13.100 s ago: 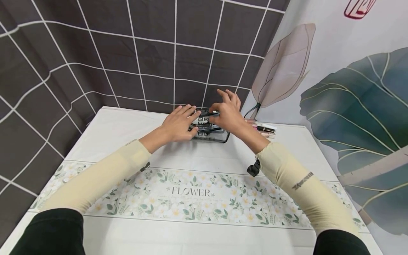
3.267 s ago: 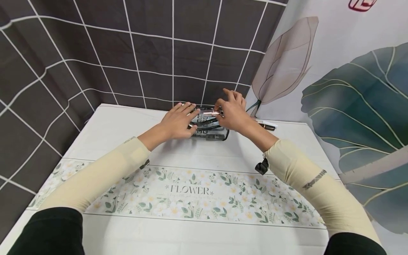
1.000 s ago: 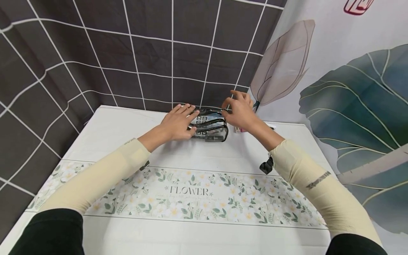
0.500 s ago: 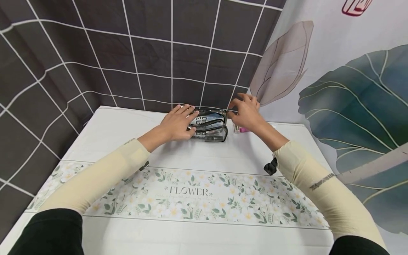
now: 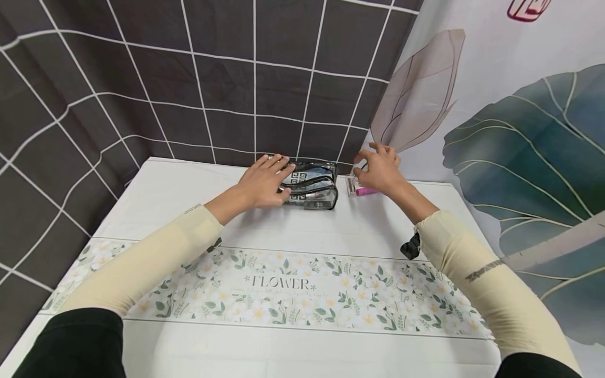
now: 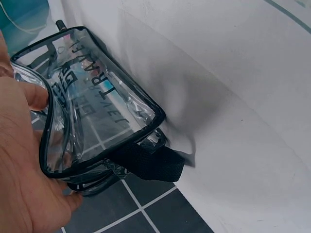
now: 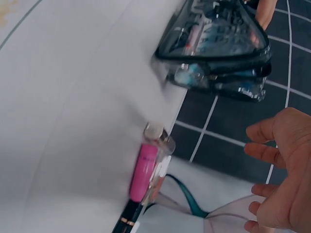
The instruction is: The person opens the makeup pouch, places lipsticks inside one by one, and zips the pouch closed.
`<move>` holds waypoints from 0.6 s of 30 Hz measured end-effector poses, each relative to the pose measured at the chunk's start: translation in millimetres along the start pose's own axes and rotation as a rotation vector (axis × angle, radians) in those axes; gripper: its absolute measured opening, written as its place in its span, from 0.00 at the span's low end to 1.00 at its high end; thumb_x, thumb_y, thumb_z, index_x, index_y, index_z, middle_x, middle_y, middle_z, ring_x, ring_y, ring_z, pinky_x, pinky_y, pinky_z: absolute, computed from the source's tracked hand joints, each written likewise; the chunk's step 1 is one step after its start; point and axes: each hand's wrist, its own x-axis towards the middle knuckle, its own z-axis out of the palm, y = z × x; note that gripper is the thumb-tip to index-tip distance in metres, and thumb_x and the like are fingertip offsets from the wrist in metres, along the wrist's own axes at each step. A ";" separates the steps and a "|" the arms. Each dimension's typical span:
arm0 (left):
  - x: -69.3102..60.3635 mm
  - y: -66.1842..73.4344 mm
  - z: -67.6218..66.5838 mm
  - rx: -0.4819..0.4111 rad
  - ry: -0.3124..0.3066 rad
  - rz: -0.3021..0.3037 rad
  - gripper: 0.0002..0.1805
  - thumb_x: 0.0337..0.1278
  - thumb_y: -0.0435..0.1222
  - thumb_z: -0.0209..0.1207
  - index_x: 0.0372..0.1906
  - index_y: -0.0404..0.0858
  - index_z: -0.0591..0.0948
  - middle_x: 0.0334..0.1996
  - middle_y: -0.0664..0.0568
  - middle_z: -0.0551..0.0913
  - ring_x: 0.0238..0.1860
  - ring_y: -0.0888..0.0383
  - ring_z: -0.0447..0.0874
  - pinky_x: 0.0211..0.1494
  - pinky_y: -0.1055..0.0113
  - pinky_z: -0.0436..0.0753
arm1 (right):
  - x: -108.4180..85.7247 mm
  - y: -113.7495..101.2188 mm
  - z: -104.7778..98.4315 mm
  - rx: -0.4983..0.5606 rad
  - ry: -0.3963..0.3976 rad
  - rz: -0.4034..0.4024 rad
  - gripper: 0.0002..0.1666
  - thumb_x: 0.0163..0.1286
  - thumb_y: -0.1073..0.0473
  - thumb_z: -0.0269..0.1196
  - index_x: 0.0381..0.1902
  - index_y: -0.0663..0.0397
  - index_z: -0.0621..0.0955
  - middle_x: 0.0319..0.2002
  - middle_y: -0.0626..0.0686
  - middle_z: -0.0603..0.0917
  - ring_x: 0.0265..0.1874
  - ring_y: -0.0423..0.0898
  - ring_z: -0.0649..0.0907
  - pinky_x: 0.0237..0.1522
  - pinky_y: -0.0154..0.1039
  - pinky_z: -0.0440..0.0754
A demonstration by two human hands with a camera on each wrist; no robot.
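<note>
A clear pouch with black trim [image 5: 314,197] stands at the table's back edge, with items inside. My left hand [image 5: 264,184] holds its left end, thumb at the front; in the left wrist view the thumb and fingers of that hand [image 6: 24,145] grip the pouch [image 6: 97,107]. To the right of the pouch, my right hand [image 5: 380,170] hovers over a pink tube [image 5: 366,191] and a clear-cased item [image 5: 351,186]. In the right wrist view this hand [image 7: 286,174] has its fingers apart and nothing in them, beside the pink tube [image 7: 144,172] and a black pen-like item [image 7: 127,217].
White table cover [image 5: 189,194] with a floral band [image 5: 283,286] lies across the front. Behind stands a dark cloth with white grid lines [image 5: 227,79]; a leaf-patterned white curtain [image 5: 425,163] hangs at the right. A black strap [image 6: 150,162] hangs from the pouch's end.
The right hand has moved right, from the pouch to above the small items. The pink-brown item it held over the pouch earlier is out of its fingers. The left hand stays on the pouch.
</note>
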 end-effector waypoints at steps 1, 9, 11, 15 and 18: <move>-0.1 0.1 -0.2 0.000 -0.001 -0.001 0.42 0.85 0.55 0.43 0.94 0.42 0.57 0.94 0.42 0.54 0.95 0.41 0.48 0.99 0.45 0.43 | 0.0 2.2 -1.1 -0.001 -0.003 0.008 0.24 0.78 0.53 0.61 0.64 0.60 0.85 0.88 0.73 0.61 0.85 0.78 0.55 0.80 0.81 0.54; -0.8 0.9 -2.3 -0.009 -0.014 -0.003 0.42 0.85 0.54 0.43 0.94 0.42 0.56 0.94 0.42 0.52 0.96 0.42 0.46 0.99 0.45 0.42 | -3.0 18.7 -8.4 -0.006 -0.058 0.091 0.30 0.78 0.51 0.61 0.70 0.61 0.82 0.88 0.75 0.57 0.84 0.80 0.52 0.80 0.80 0.52; -1.1 1.0 -3.0 -0.007 -0.016 -0.004 0.42 0.85 0.54 0.43 0.94 0.42 0.56 0.94 0.42 0.52 0.96 0.42 0.46 0.99 0.45 0.42 | -2.4 23.9 -8.4 -0.013 -0.072 0.104 0.31 0.78 0.50 0.62 0.72 0.61 0.81 0.88 0.75 0.56 0.84 0.80 0.52 0.80 0.80 0.52; -1.8 1.1 -3.3 -0.010 -0.010 -0.001 0.42 0.85 0.54 0.44 0.94 0.41 0.57 0.94 0.42 0.53 0.95 0.42 0.47 0.99 0.44 0.43 | -2.5 31.5 -8.5 -0.028 -0.087 0.127 0.31 0.79 0.50 0.62 0.73 0.61 0.81 0.88 0.75 0.56 0.83 0.81 0.52 0.79 0.81 0.52; -3.2 1.2 -2.7 -0.018 -0.006 0.002 0.42 0.85 0.54 0.44 0.93 0.41 0.57 0.94 0.41 0.54 0.95 0.41 0.48 0.99 0.44 0.44 | -3.9 34.9 -7.5 -0.045 -0.093 0.147 0.31 0.80 0.48 0.64 0.71 0.61 0.82 0.87 0.75 0.58 0.83 0.81 0.53 0.79 0.81 0.53</move>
